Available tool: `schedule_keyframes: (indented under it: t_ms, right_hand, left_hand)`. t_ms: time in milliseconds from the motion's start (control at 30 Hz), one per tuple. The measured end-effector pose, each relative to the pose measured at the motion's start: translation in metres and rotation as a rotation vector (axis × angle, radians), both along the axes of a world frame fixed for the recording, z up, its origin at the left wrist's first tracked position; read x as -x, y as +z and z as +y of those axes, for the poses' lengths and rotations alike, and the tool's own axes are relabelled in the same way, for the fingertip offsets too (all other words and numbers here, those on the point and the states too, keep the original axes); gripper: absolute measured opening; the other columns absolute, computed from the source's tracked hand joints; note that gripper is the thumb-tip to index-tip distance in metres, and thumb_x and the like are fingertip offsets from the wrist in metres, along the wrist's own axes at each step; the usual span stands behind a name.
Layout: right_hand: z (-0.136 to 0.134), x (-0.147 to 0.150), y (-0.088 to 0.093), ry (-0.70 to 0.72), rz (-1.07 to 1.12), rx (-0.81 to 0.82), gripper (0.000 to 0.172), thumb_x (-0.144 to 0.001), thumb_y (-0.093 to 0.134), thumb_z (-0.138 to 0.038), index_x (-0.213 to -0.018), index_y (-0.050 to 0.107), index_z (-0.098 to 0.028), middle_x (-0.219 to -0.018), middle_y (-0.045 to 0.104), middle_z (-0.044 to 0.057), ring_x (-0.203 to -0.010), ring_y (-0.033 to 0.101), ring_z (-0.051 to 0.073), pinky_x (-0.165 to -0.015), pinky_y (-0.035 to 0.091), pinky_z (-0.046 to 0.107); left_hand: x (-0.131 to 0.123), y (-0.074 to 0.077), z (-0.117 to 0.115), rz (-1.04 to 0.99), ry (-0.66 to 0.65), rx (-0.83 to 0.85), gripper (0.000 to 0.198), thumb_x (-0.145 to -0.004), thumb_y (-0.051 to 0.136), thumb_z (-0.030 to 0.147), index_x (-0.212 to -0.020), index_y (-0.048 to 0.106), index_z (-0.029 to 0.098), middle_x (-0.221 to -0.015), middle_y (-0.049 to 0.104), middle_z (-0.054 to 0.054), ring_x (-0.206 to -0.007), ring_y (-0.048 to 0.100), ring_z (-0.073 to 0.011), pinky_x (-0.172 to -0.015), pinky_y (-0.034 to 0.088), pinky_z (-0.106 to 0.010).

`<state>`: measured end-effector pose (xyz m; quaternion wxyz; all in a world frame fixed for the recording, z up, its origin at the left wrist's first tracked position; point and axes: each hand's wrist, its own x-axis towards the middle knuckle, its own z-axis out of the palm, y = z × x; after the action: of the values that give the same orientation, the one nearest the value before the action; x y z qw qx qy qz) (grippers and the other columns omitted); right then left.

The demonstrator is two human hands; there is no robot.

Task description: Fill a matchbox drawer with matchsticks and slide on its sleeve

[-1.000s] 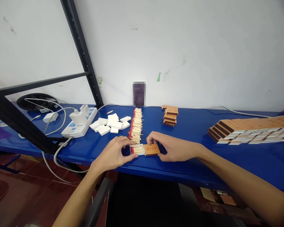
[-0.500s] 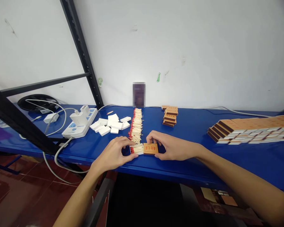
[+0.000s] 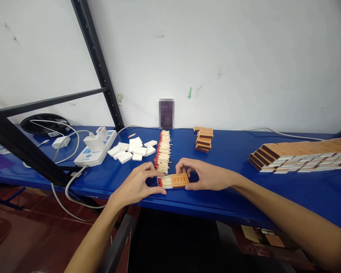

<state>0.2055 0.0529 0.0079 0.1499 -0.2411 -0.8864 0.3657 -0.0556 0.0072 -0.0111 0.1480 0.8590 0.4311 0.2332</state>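
My left hand (image 3: 139, 181) has its thumb and forefinger on either long side of a white matchbox tray (image 3: 165, 187). Red-tipped matches (image 3: 166, 181) lie side by side in the tray, heads to the left. The tray's right end is inside an orange matchbox sleeve (image 3: 180, 180) with red lettering, and its left part sticks out. Fingers and thumb of my right hand (image 3: 206, 175) grip the sleeve from the right. Just beyond the tray, a long row of loose matches (image 3: 163, 151) runs back towards the wall.
White trays (image 3: 130, 149) lie in a loose heap left of the match row. Several orange sleeves (image 3: 204, 140) are stacked behind my right hand. A long stack of matchboxes (image 3: 304, 155) stands at right. On the left are a power strip (image 3: 98, 151), cables and a black shelf post (image 3: 100, 68).
The filled tray and the sleeve, end to end before, now overlap: the tray's right part has gone into the sleeve. The sleeve is tilted slightly more.
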Motion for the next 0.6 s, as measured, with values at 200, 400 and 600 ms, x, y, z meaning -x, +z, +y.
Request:
schedule_keyframes:
  t_ms: [200,400,600]
  right_hand:
    - [-0.002,0.005,-0.005,-0.031,0.061,-0.012,0.031,-0.076,0.070,-0.026,-0.103,0.057,-0.020,-0.103,0.058,0.002,-0.088,0.053,0.016,-0.080,0.047,0.032]
    - [-0.010,0.022,-0.009,-0.015,0.122,-0.037,0.031,-0.075,0.074,-0.029,-0.100,0.059,-0.021,-0.101,0.061,0.002,-0.089,0.056,0.016,-0.080,0.049,0.031]
    - [-0.014,0.028,-0.015,-0.026,0.166,-0.084,0.031,-0.075,0.075,-0.029,-0.102,0.061,-0.021,-0.101,0.063,0.002,-0.091,0.057,0.016,-0.079,0.049,0.029]
  left_hand:
    - [-0.001,-0.001,0.000,-0.132,-0.001,0.143,0.060,-0.070,0.076,0.052,-0.121,0.064,0.021,-0.068,0.059,0.004,-0.062,0.053,-0.0111,-0.063,0.042,-0.023]
    - [-0.004,0.000,-0.001,-0.171,-0.035,0.199,0.056,-0.068,0.079,0.048,-0.115,0.066,0.021,-0.069,0.061,0.003,-0.063,0.055,-0.0119,-0.064,0.045,-0.023]
    - [-0.002,0.000,-0.001,-0.178,-0.049,0.195,0.058,-0.067,0.080,0.045,-0.117,0.065,0.020,-0.069,0.061,0.003,-0.064,0.055,-0.0117,-0.065,0.045,-0.023]
